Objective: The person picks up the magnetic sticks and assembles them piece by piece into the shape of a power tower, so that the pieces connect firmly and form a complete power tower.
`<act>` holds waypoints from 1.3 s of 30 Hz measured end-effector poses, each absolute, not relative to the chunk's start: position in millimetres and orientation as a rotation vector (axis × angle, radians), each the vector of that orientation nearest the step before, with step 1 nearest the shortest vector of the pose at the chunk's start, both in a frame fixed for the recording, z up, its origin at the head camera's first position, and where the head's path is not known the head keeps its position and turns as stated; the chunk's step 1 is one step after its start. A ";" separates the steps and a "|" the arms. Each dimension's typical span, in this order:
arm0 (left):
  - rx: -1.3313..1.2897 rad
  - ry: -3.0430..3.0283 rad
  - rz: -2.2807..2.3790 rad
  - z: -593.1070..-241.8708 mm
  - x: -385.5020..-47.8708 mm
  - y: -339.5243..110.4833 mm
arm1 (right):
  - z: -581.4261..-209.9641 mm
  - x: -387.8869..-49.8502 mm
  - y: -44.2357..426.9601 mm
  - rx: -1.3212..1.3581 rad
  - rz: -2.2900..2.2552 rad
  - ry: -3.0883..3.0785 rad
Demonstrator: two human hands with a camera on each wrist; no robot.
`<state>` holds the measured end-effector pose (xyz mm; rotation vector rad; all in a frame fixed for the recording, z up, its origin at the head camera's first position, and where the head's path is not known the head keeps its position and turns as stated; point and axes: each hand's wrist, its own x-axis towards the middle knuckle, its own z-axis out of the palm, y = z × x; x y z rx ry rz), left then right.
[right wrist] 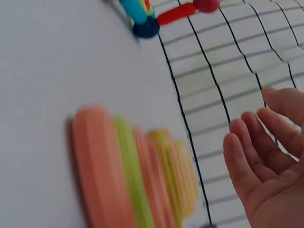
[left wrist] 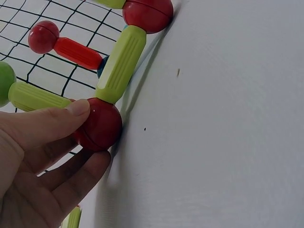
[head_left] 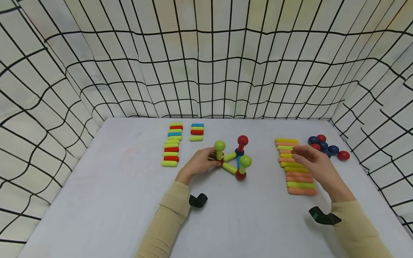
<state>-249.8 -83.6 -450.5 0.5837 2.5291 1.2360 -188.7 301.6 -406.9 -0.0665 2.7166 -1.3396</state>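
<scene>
A triangular frame of toy rods and balls stands mid-table, with three upright rods topped by balls. My left hand (head_left: 200, 161) grips its near-left corner; in the left wrist view, thumb and fingers pinch a dark red ball (left wrist: 102, 126) that has lime rods (left wrist: 122, 64) plugged into it. Two uprights carry a green ball (head_left: 246, 161) each, and the far one carries a red ball (head_left: 242, 140). A blue rod (head_left: 238, 162) forms the right side. Over a row of long orange, yellow and lime rods (head_left: 301, 191) hovers my right hand (head_left: 314, 166), fingers loosely bent and holding nothing.
Beyond my right hand lie several loose red and dark blue balls (head_left: 333, 149). Short lime, red and blue rods form a longer column (head_left: 171, 149) and a smaller group (head_left: 197, 132) at left. Black-lined white netting (head_left: 206, 86) encloses the table's back and sides.
</scene>
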 end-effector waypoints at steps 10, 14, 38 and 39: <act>0.572 2.514 1.251 -450.4 -253.7 -83.2 | -432.1 -142.1 361.2 -0.043 -1.202 2.756; 0.585 2.510 1.251 -448.8 -253.9 -84.6 | -442.8 -133.1 365.3 -0.060 -1.149 2.751; 0.602 2.507 1.249 -449.4 -253.0 -85.6 | -431.5 -144.8 293.6 -0.533 -0.929 2.842; 0.608 2.506 1.248 -449.4 -252.9 -85.5 | -430.1 -148.8 289.0 -0.493 -0.998 2.799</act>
